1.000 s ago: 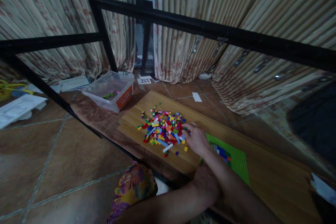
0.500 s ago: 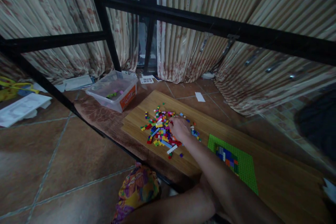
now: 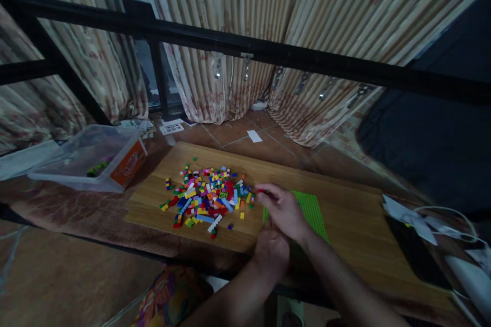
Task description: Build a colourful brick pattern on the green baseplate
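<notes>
A pile of small coloured bricks (image 3: 207, 196) lies on a wooden board (image 3: 353, 219). To its right, a green baseplate (image 3: 311, 206) rests flat on the board, partly covered by my hands. My right hand (image 3: 283, 210) hovers over the baseplate's left edge and pinches a small red brick (image 3: 263, 192) at its fingertips. My left hand (image 3: 270, 250) sits just below the right hand, at the baseplate's near left corner; its fingers are hidden, so I cannot tell its grip.
A clear plastic bin (image 3: 88, 156) with an orange label and a few bricks stands at the left. A black metal bar (image 3: 245, 46) crosses in front of striped curtains. Papers and a white cable (image 3: 425, 219) lie at the right. Patterned cloth (image 3: 169, 301) shows below.
My right hand left the middle of the pile and came back right over the baseplate, now with a red brick. The view swung to the right.
</notes>
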The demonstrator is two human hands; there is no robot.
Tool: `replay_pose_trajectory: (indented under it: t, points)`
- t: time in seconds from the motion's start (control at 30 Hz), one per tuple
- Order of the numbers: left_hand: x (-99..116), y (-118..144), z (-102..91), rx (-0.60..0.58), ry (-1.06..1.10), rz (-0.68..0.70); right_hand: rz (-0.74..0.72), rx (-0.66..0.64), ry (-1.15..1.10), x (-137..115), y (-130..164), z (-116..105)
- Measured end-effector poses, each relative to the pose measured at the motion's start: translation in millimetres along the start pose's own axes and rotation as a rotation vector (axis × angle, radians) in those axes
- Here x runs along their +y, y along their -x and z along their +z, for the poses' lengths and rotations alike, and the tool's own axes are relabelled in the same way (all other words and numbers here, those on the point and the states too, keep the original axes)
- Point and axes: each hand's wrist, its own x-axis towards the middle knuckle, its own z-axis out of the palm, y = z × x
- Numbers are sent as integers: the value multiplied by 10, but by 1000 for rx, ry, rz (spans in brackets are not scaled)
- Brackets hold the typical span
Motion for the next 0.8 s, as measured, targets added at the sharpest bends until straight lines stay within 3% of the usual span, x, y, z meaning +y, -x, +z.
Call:
replay_pose_trajectory:
  t: [0.1, 0.23, 0.33, 0.47, 0.6, 0.8]
  points:
    - [42, -16, -16, -17, -247, 27, 233, 205, -82, 547, 214, -516]
    - [47, -8, -16, -49, -592, 79, 338, 342, -157, 994, 382, -922]
    - [24, -18, -13, -53, -660, 69, 380, 394, -192, 1079, 407, -968]
    - [14, -59, -28, -45, -685, 59, 332, 319, -156, 1085, 356, -922]
    - [6, -79, -54, -30, -664, 86, 264, 256, 24, 1079, 319, -918]
    - [-10, -85, -68, -31, -662, 100, 318, 212, 32, 1087, 278, -875]
